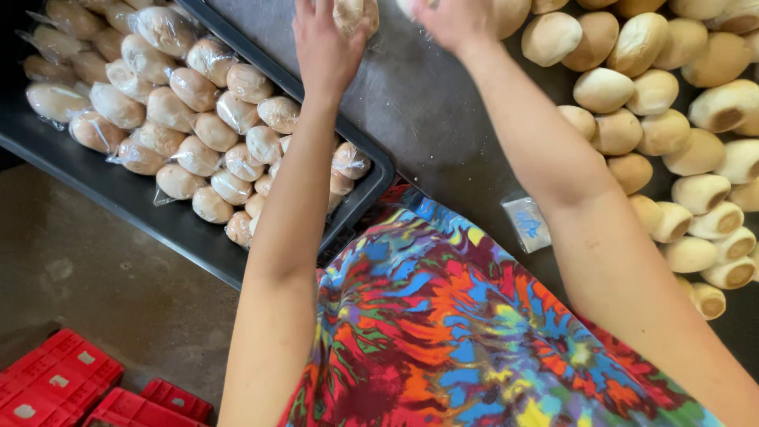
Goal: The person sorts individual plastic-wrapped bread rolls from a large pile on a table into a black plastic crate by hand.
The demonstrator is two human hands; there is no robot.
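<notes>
Tie-dye shirt (466,332) below; left hand (326,43) grips a wrapped bun (353,13), right hand (447,20) grip unclear; firm, gentle hold advisable over counter (427,111).

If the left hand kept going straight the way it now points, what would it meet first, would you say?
The left hand points toward the top of the picture, and a wrapped bun sits right at its fingertips, so it meets that first. Anything beyond is cut off by the picture's edge.
</notes>
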